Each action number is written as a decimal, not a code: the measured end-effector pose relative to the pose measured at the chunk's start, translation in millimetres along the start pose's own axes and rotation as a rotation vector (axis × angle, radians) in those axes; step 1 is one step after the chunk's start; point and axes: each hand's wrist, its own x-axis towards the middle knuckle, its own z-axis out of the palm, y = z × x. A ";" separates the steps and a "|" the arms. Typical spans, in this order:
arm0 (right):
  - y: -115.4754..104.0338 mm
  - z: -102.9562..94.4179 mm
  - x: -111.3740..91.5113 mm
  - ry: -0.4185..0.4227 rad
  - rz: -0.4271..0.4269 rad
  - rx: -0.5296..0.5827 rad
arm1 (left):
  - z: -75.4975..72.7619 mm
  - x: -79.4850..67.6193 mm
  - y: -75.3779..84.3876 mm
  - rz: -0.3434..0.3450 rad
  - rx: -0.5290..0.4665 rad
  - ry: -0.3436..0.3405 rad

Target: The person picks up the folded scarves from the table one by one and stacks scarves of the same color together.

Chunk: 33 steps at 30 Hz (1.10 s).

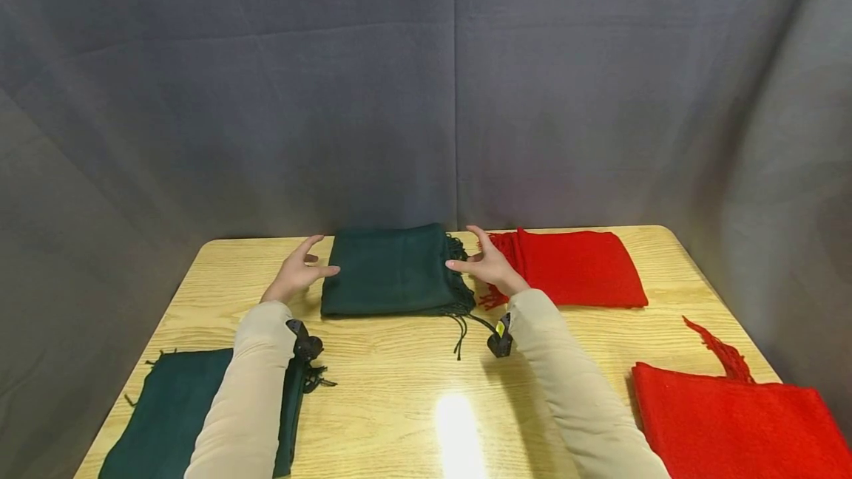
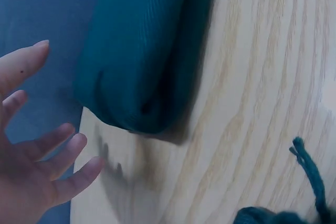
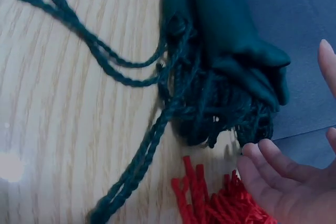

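Note:
A folded dark green scarf (image 1: 389, 272) lies at the back middle of the table, its twisted fringe (image 3: 197, 98) spilling out on the right end. Beside its left end my left hand (image 1: 299, 272) hovers with fingers spread, and in the left wrist view the fingers (image 2: 63, 156) stand apart from the folded edge. My right hand (image 1: 489, 266) is at the fringed end, thumb extended over the fringe. The right wrist view has its fingertips (image 3: 252, 153) right by the fringe, holding nothing.
A folded red scarf (image 1: 572, 268) lies at the back right, its fringe close to the right hand. Another green scarf (image 1: 166, 412) is at the front left, partly under the left sleeve. A second red scarf (image 1: 739, 420) lies front right. A grey curtain (image 1: 399, 109) hangs behind the table.

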 end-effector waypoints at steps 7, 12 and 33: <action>5.5 5.3 9.4 -0.010 0.060 -0.075 | 0.8 2.7 -6.1 -0.066 -0.037 -0.046; 7.2 9.2 12.6 -0.024 0.065 -0.071 | 4.2 5.7 -9.8 -0.081 -0.044 -0.065; 2.3 34.2 19.3 -0.101 -0.012 -0.052 | 13.1 7.7 -9.8 -0.092 -0.049 -0.097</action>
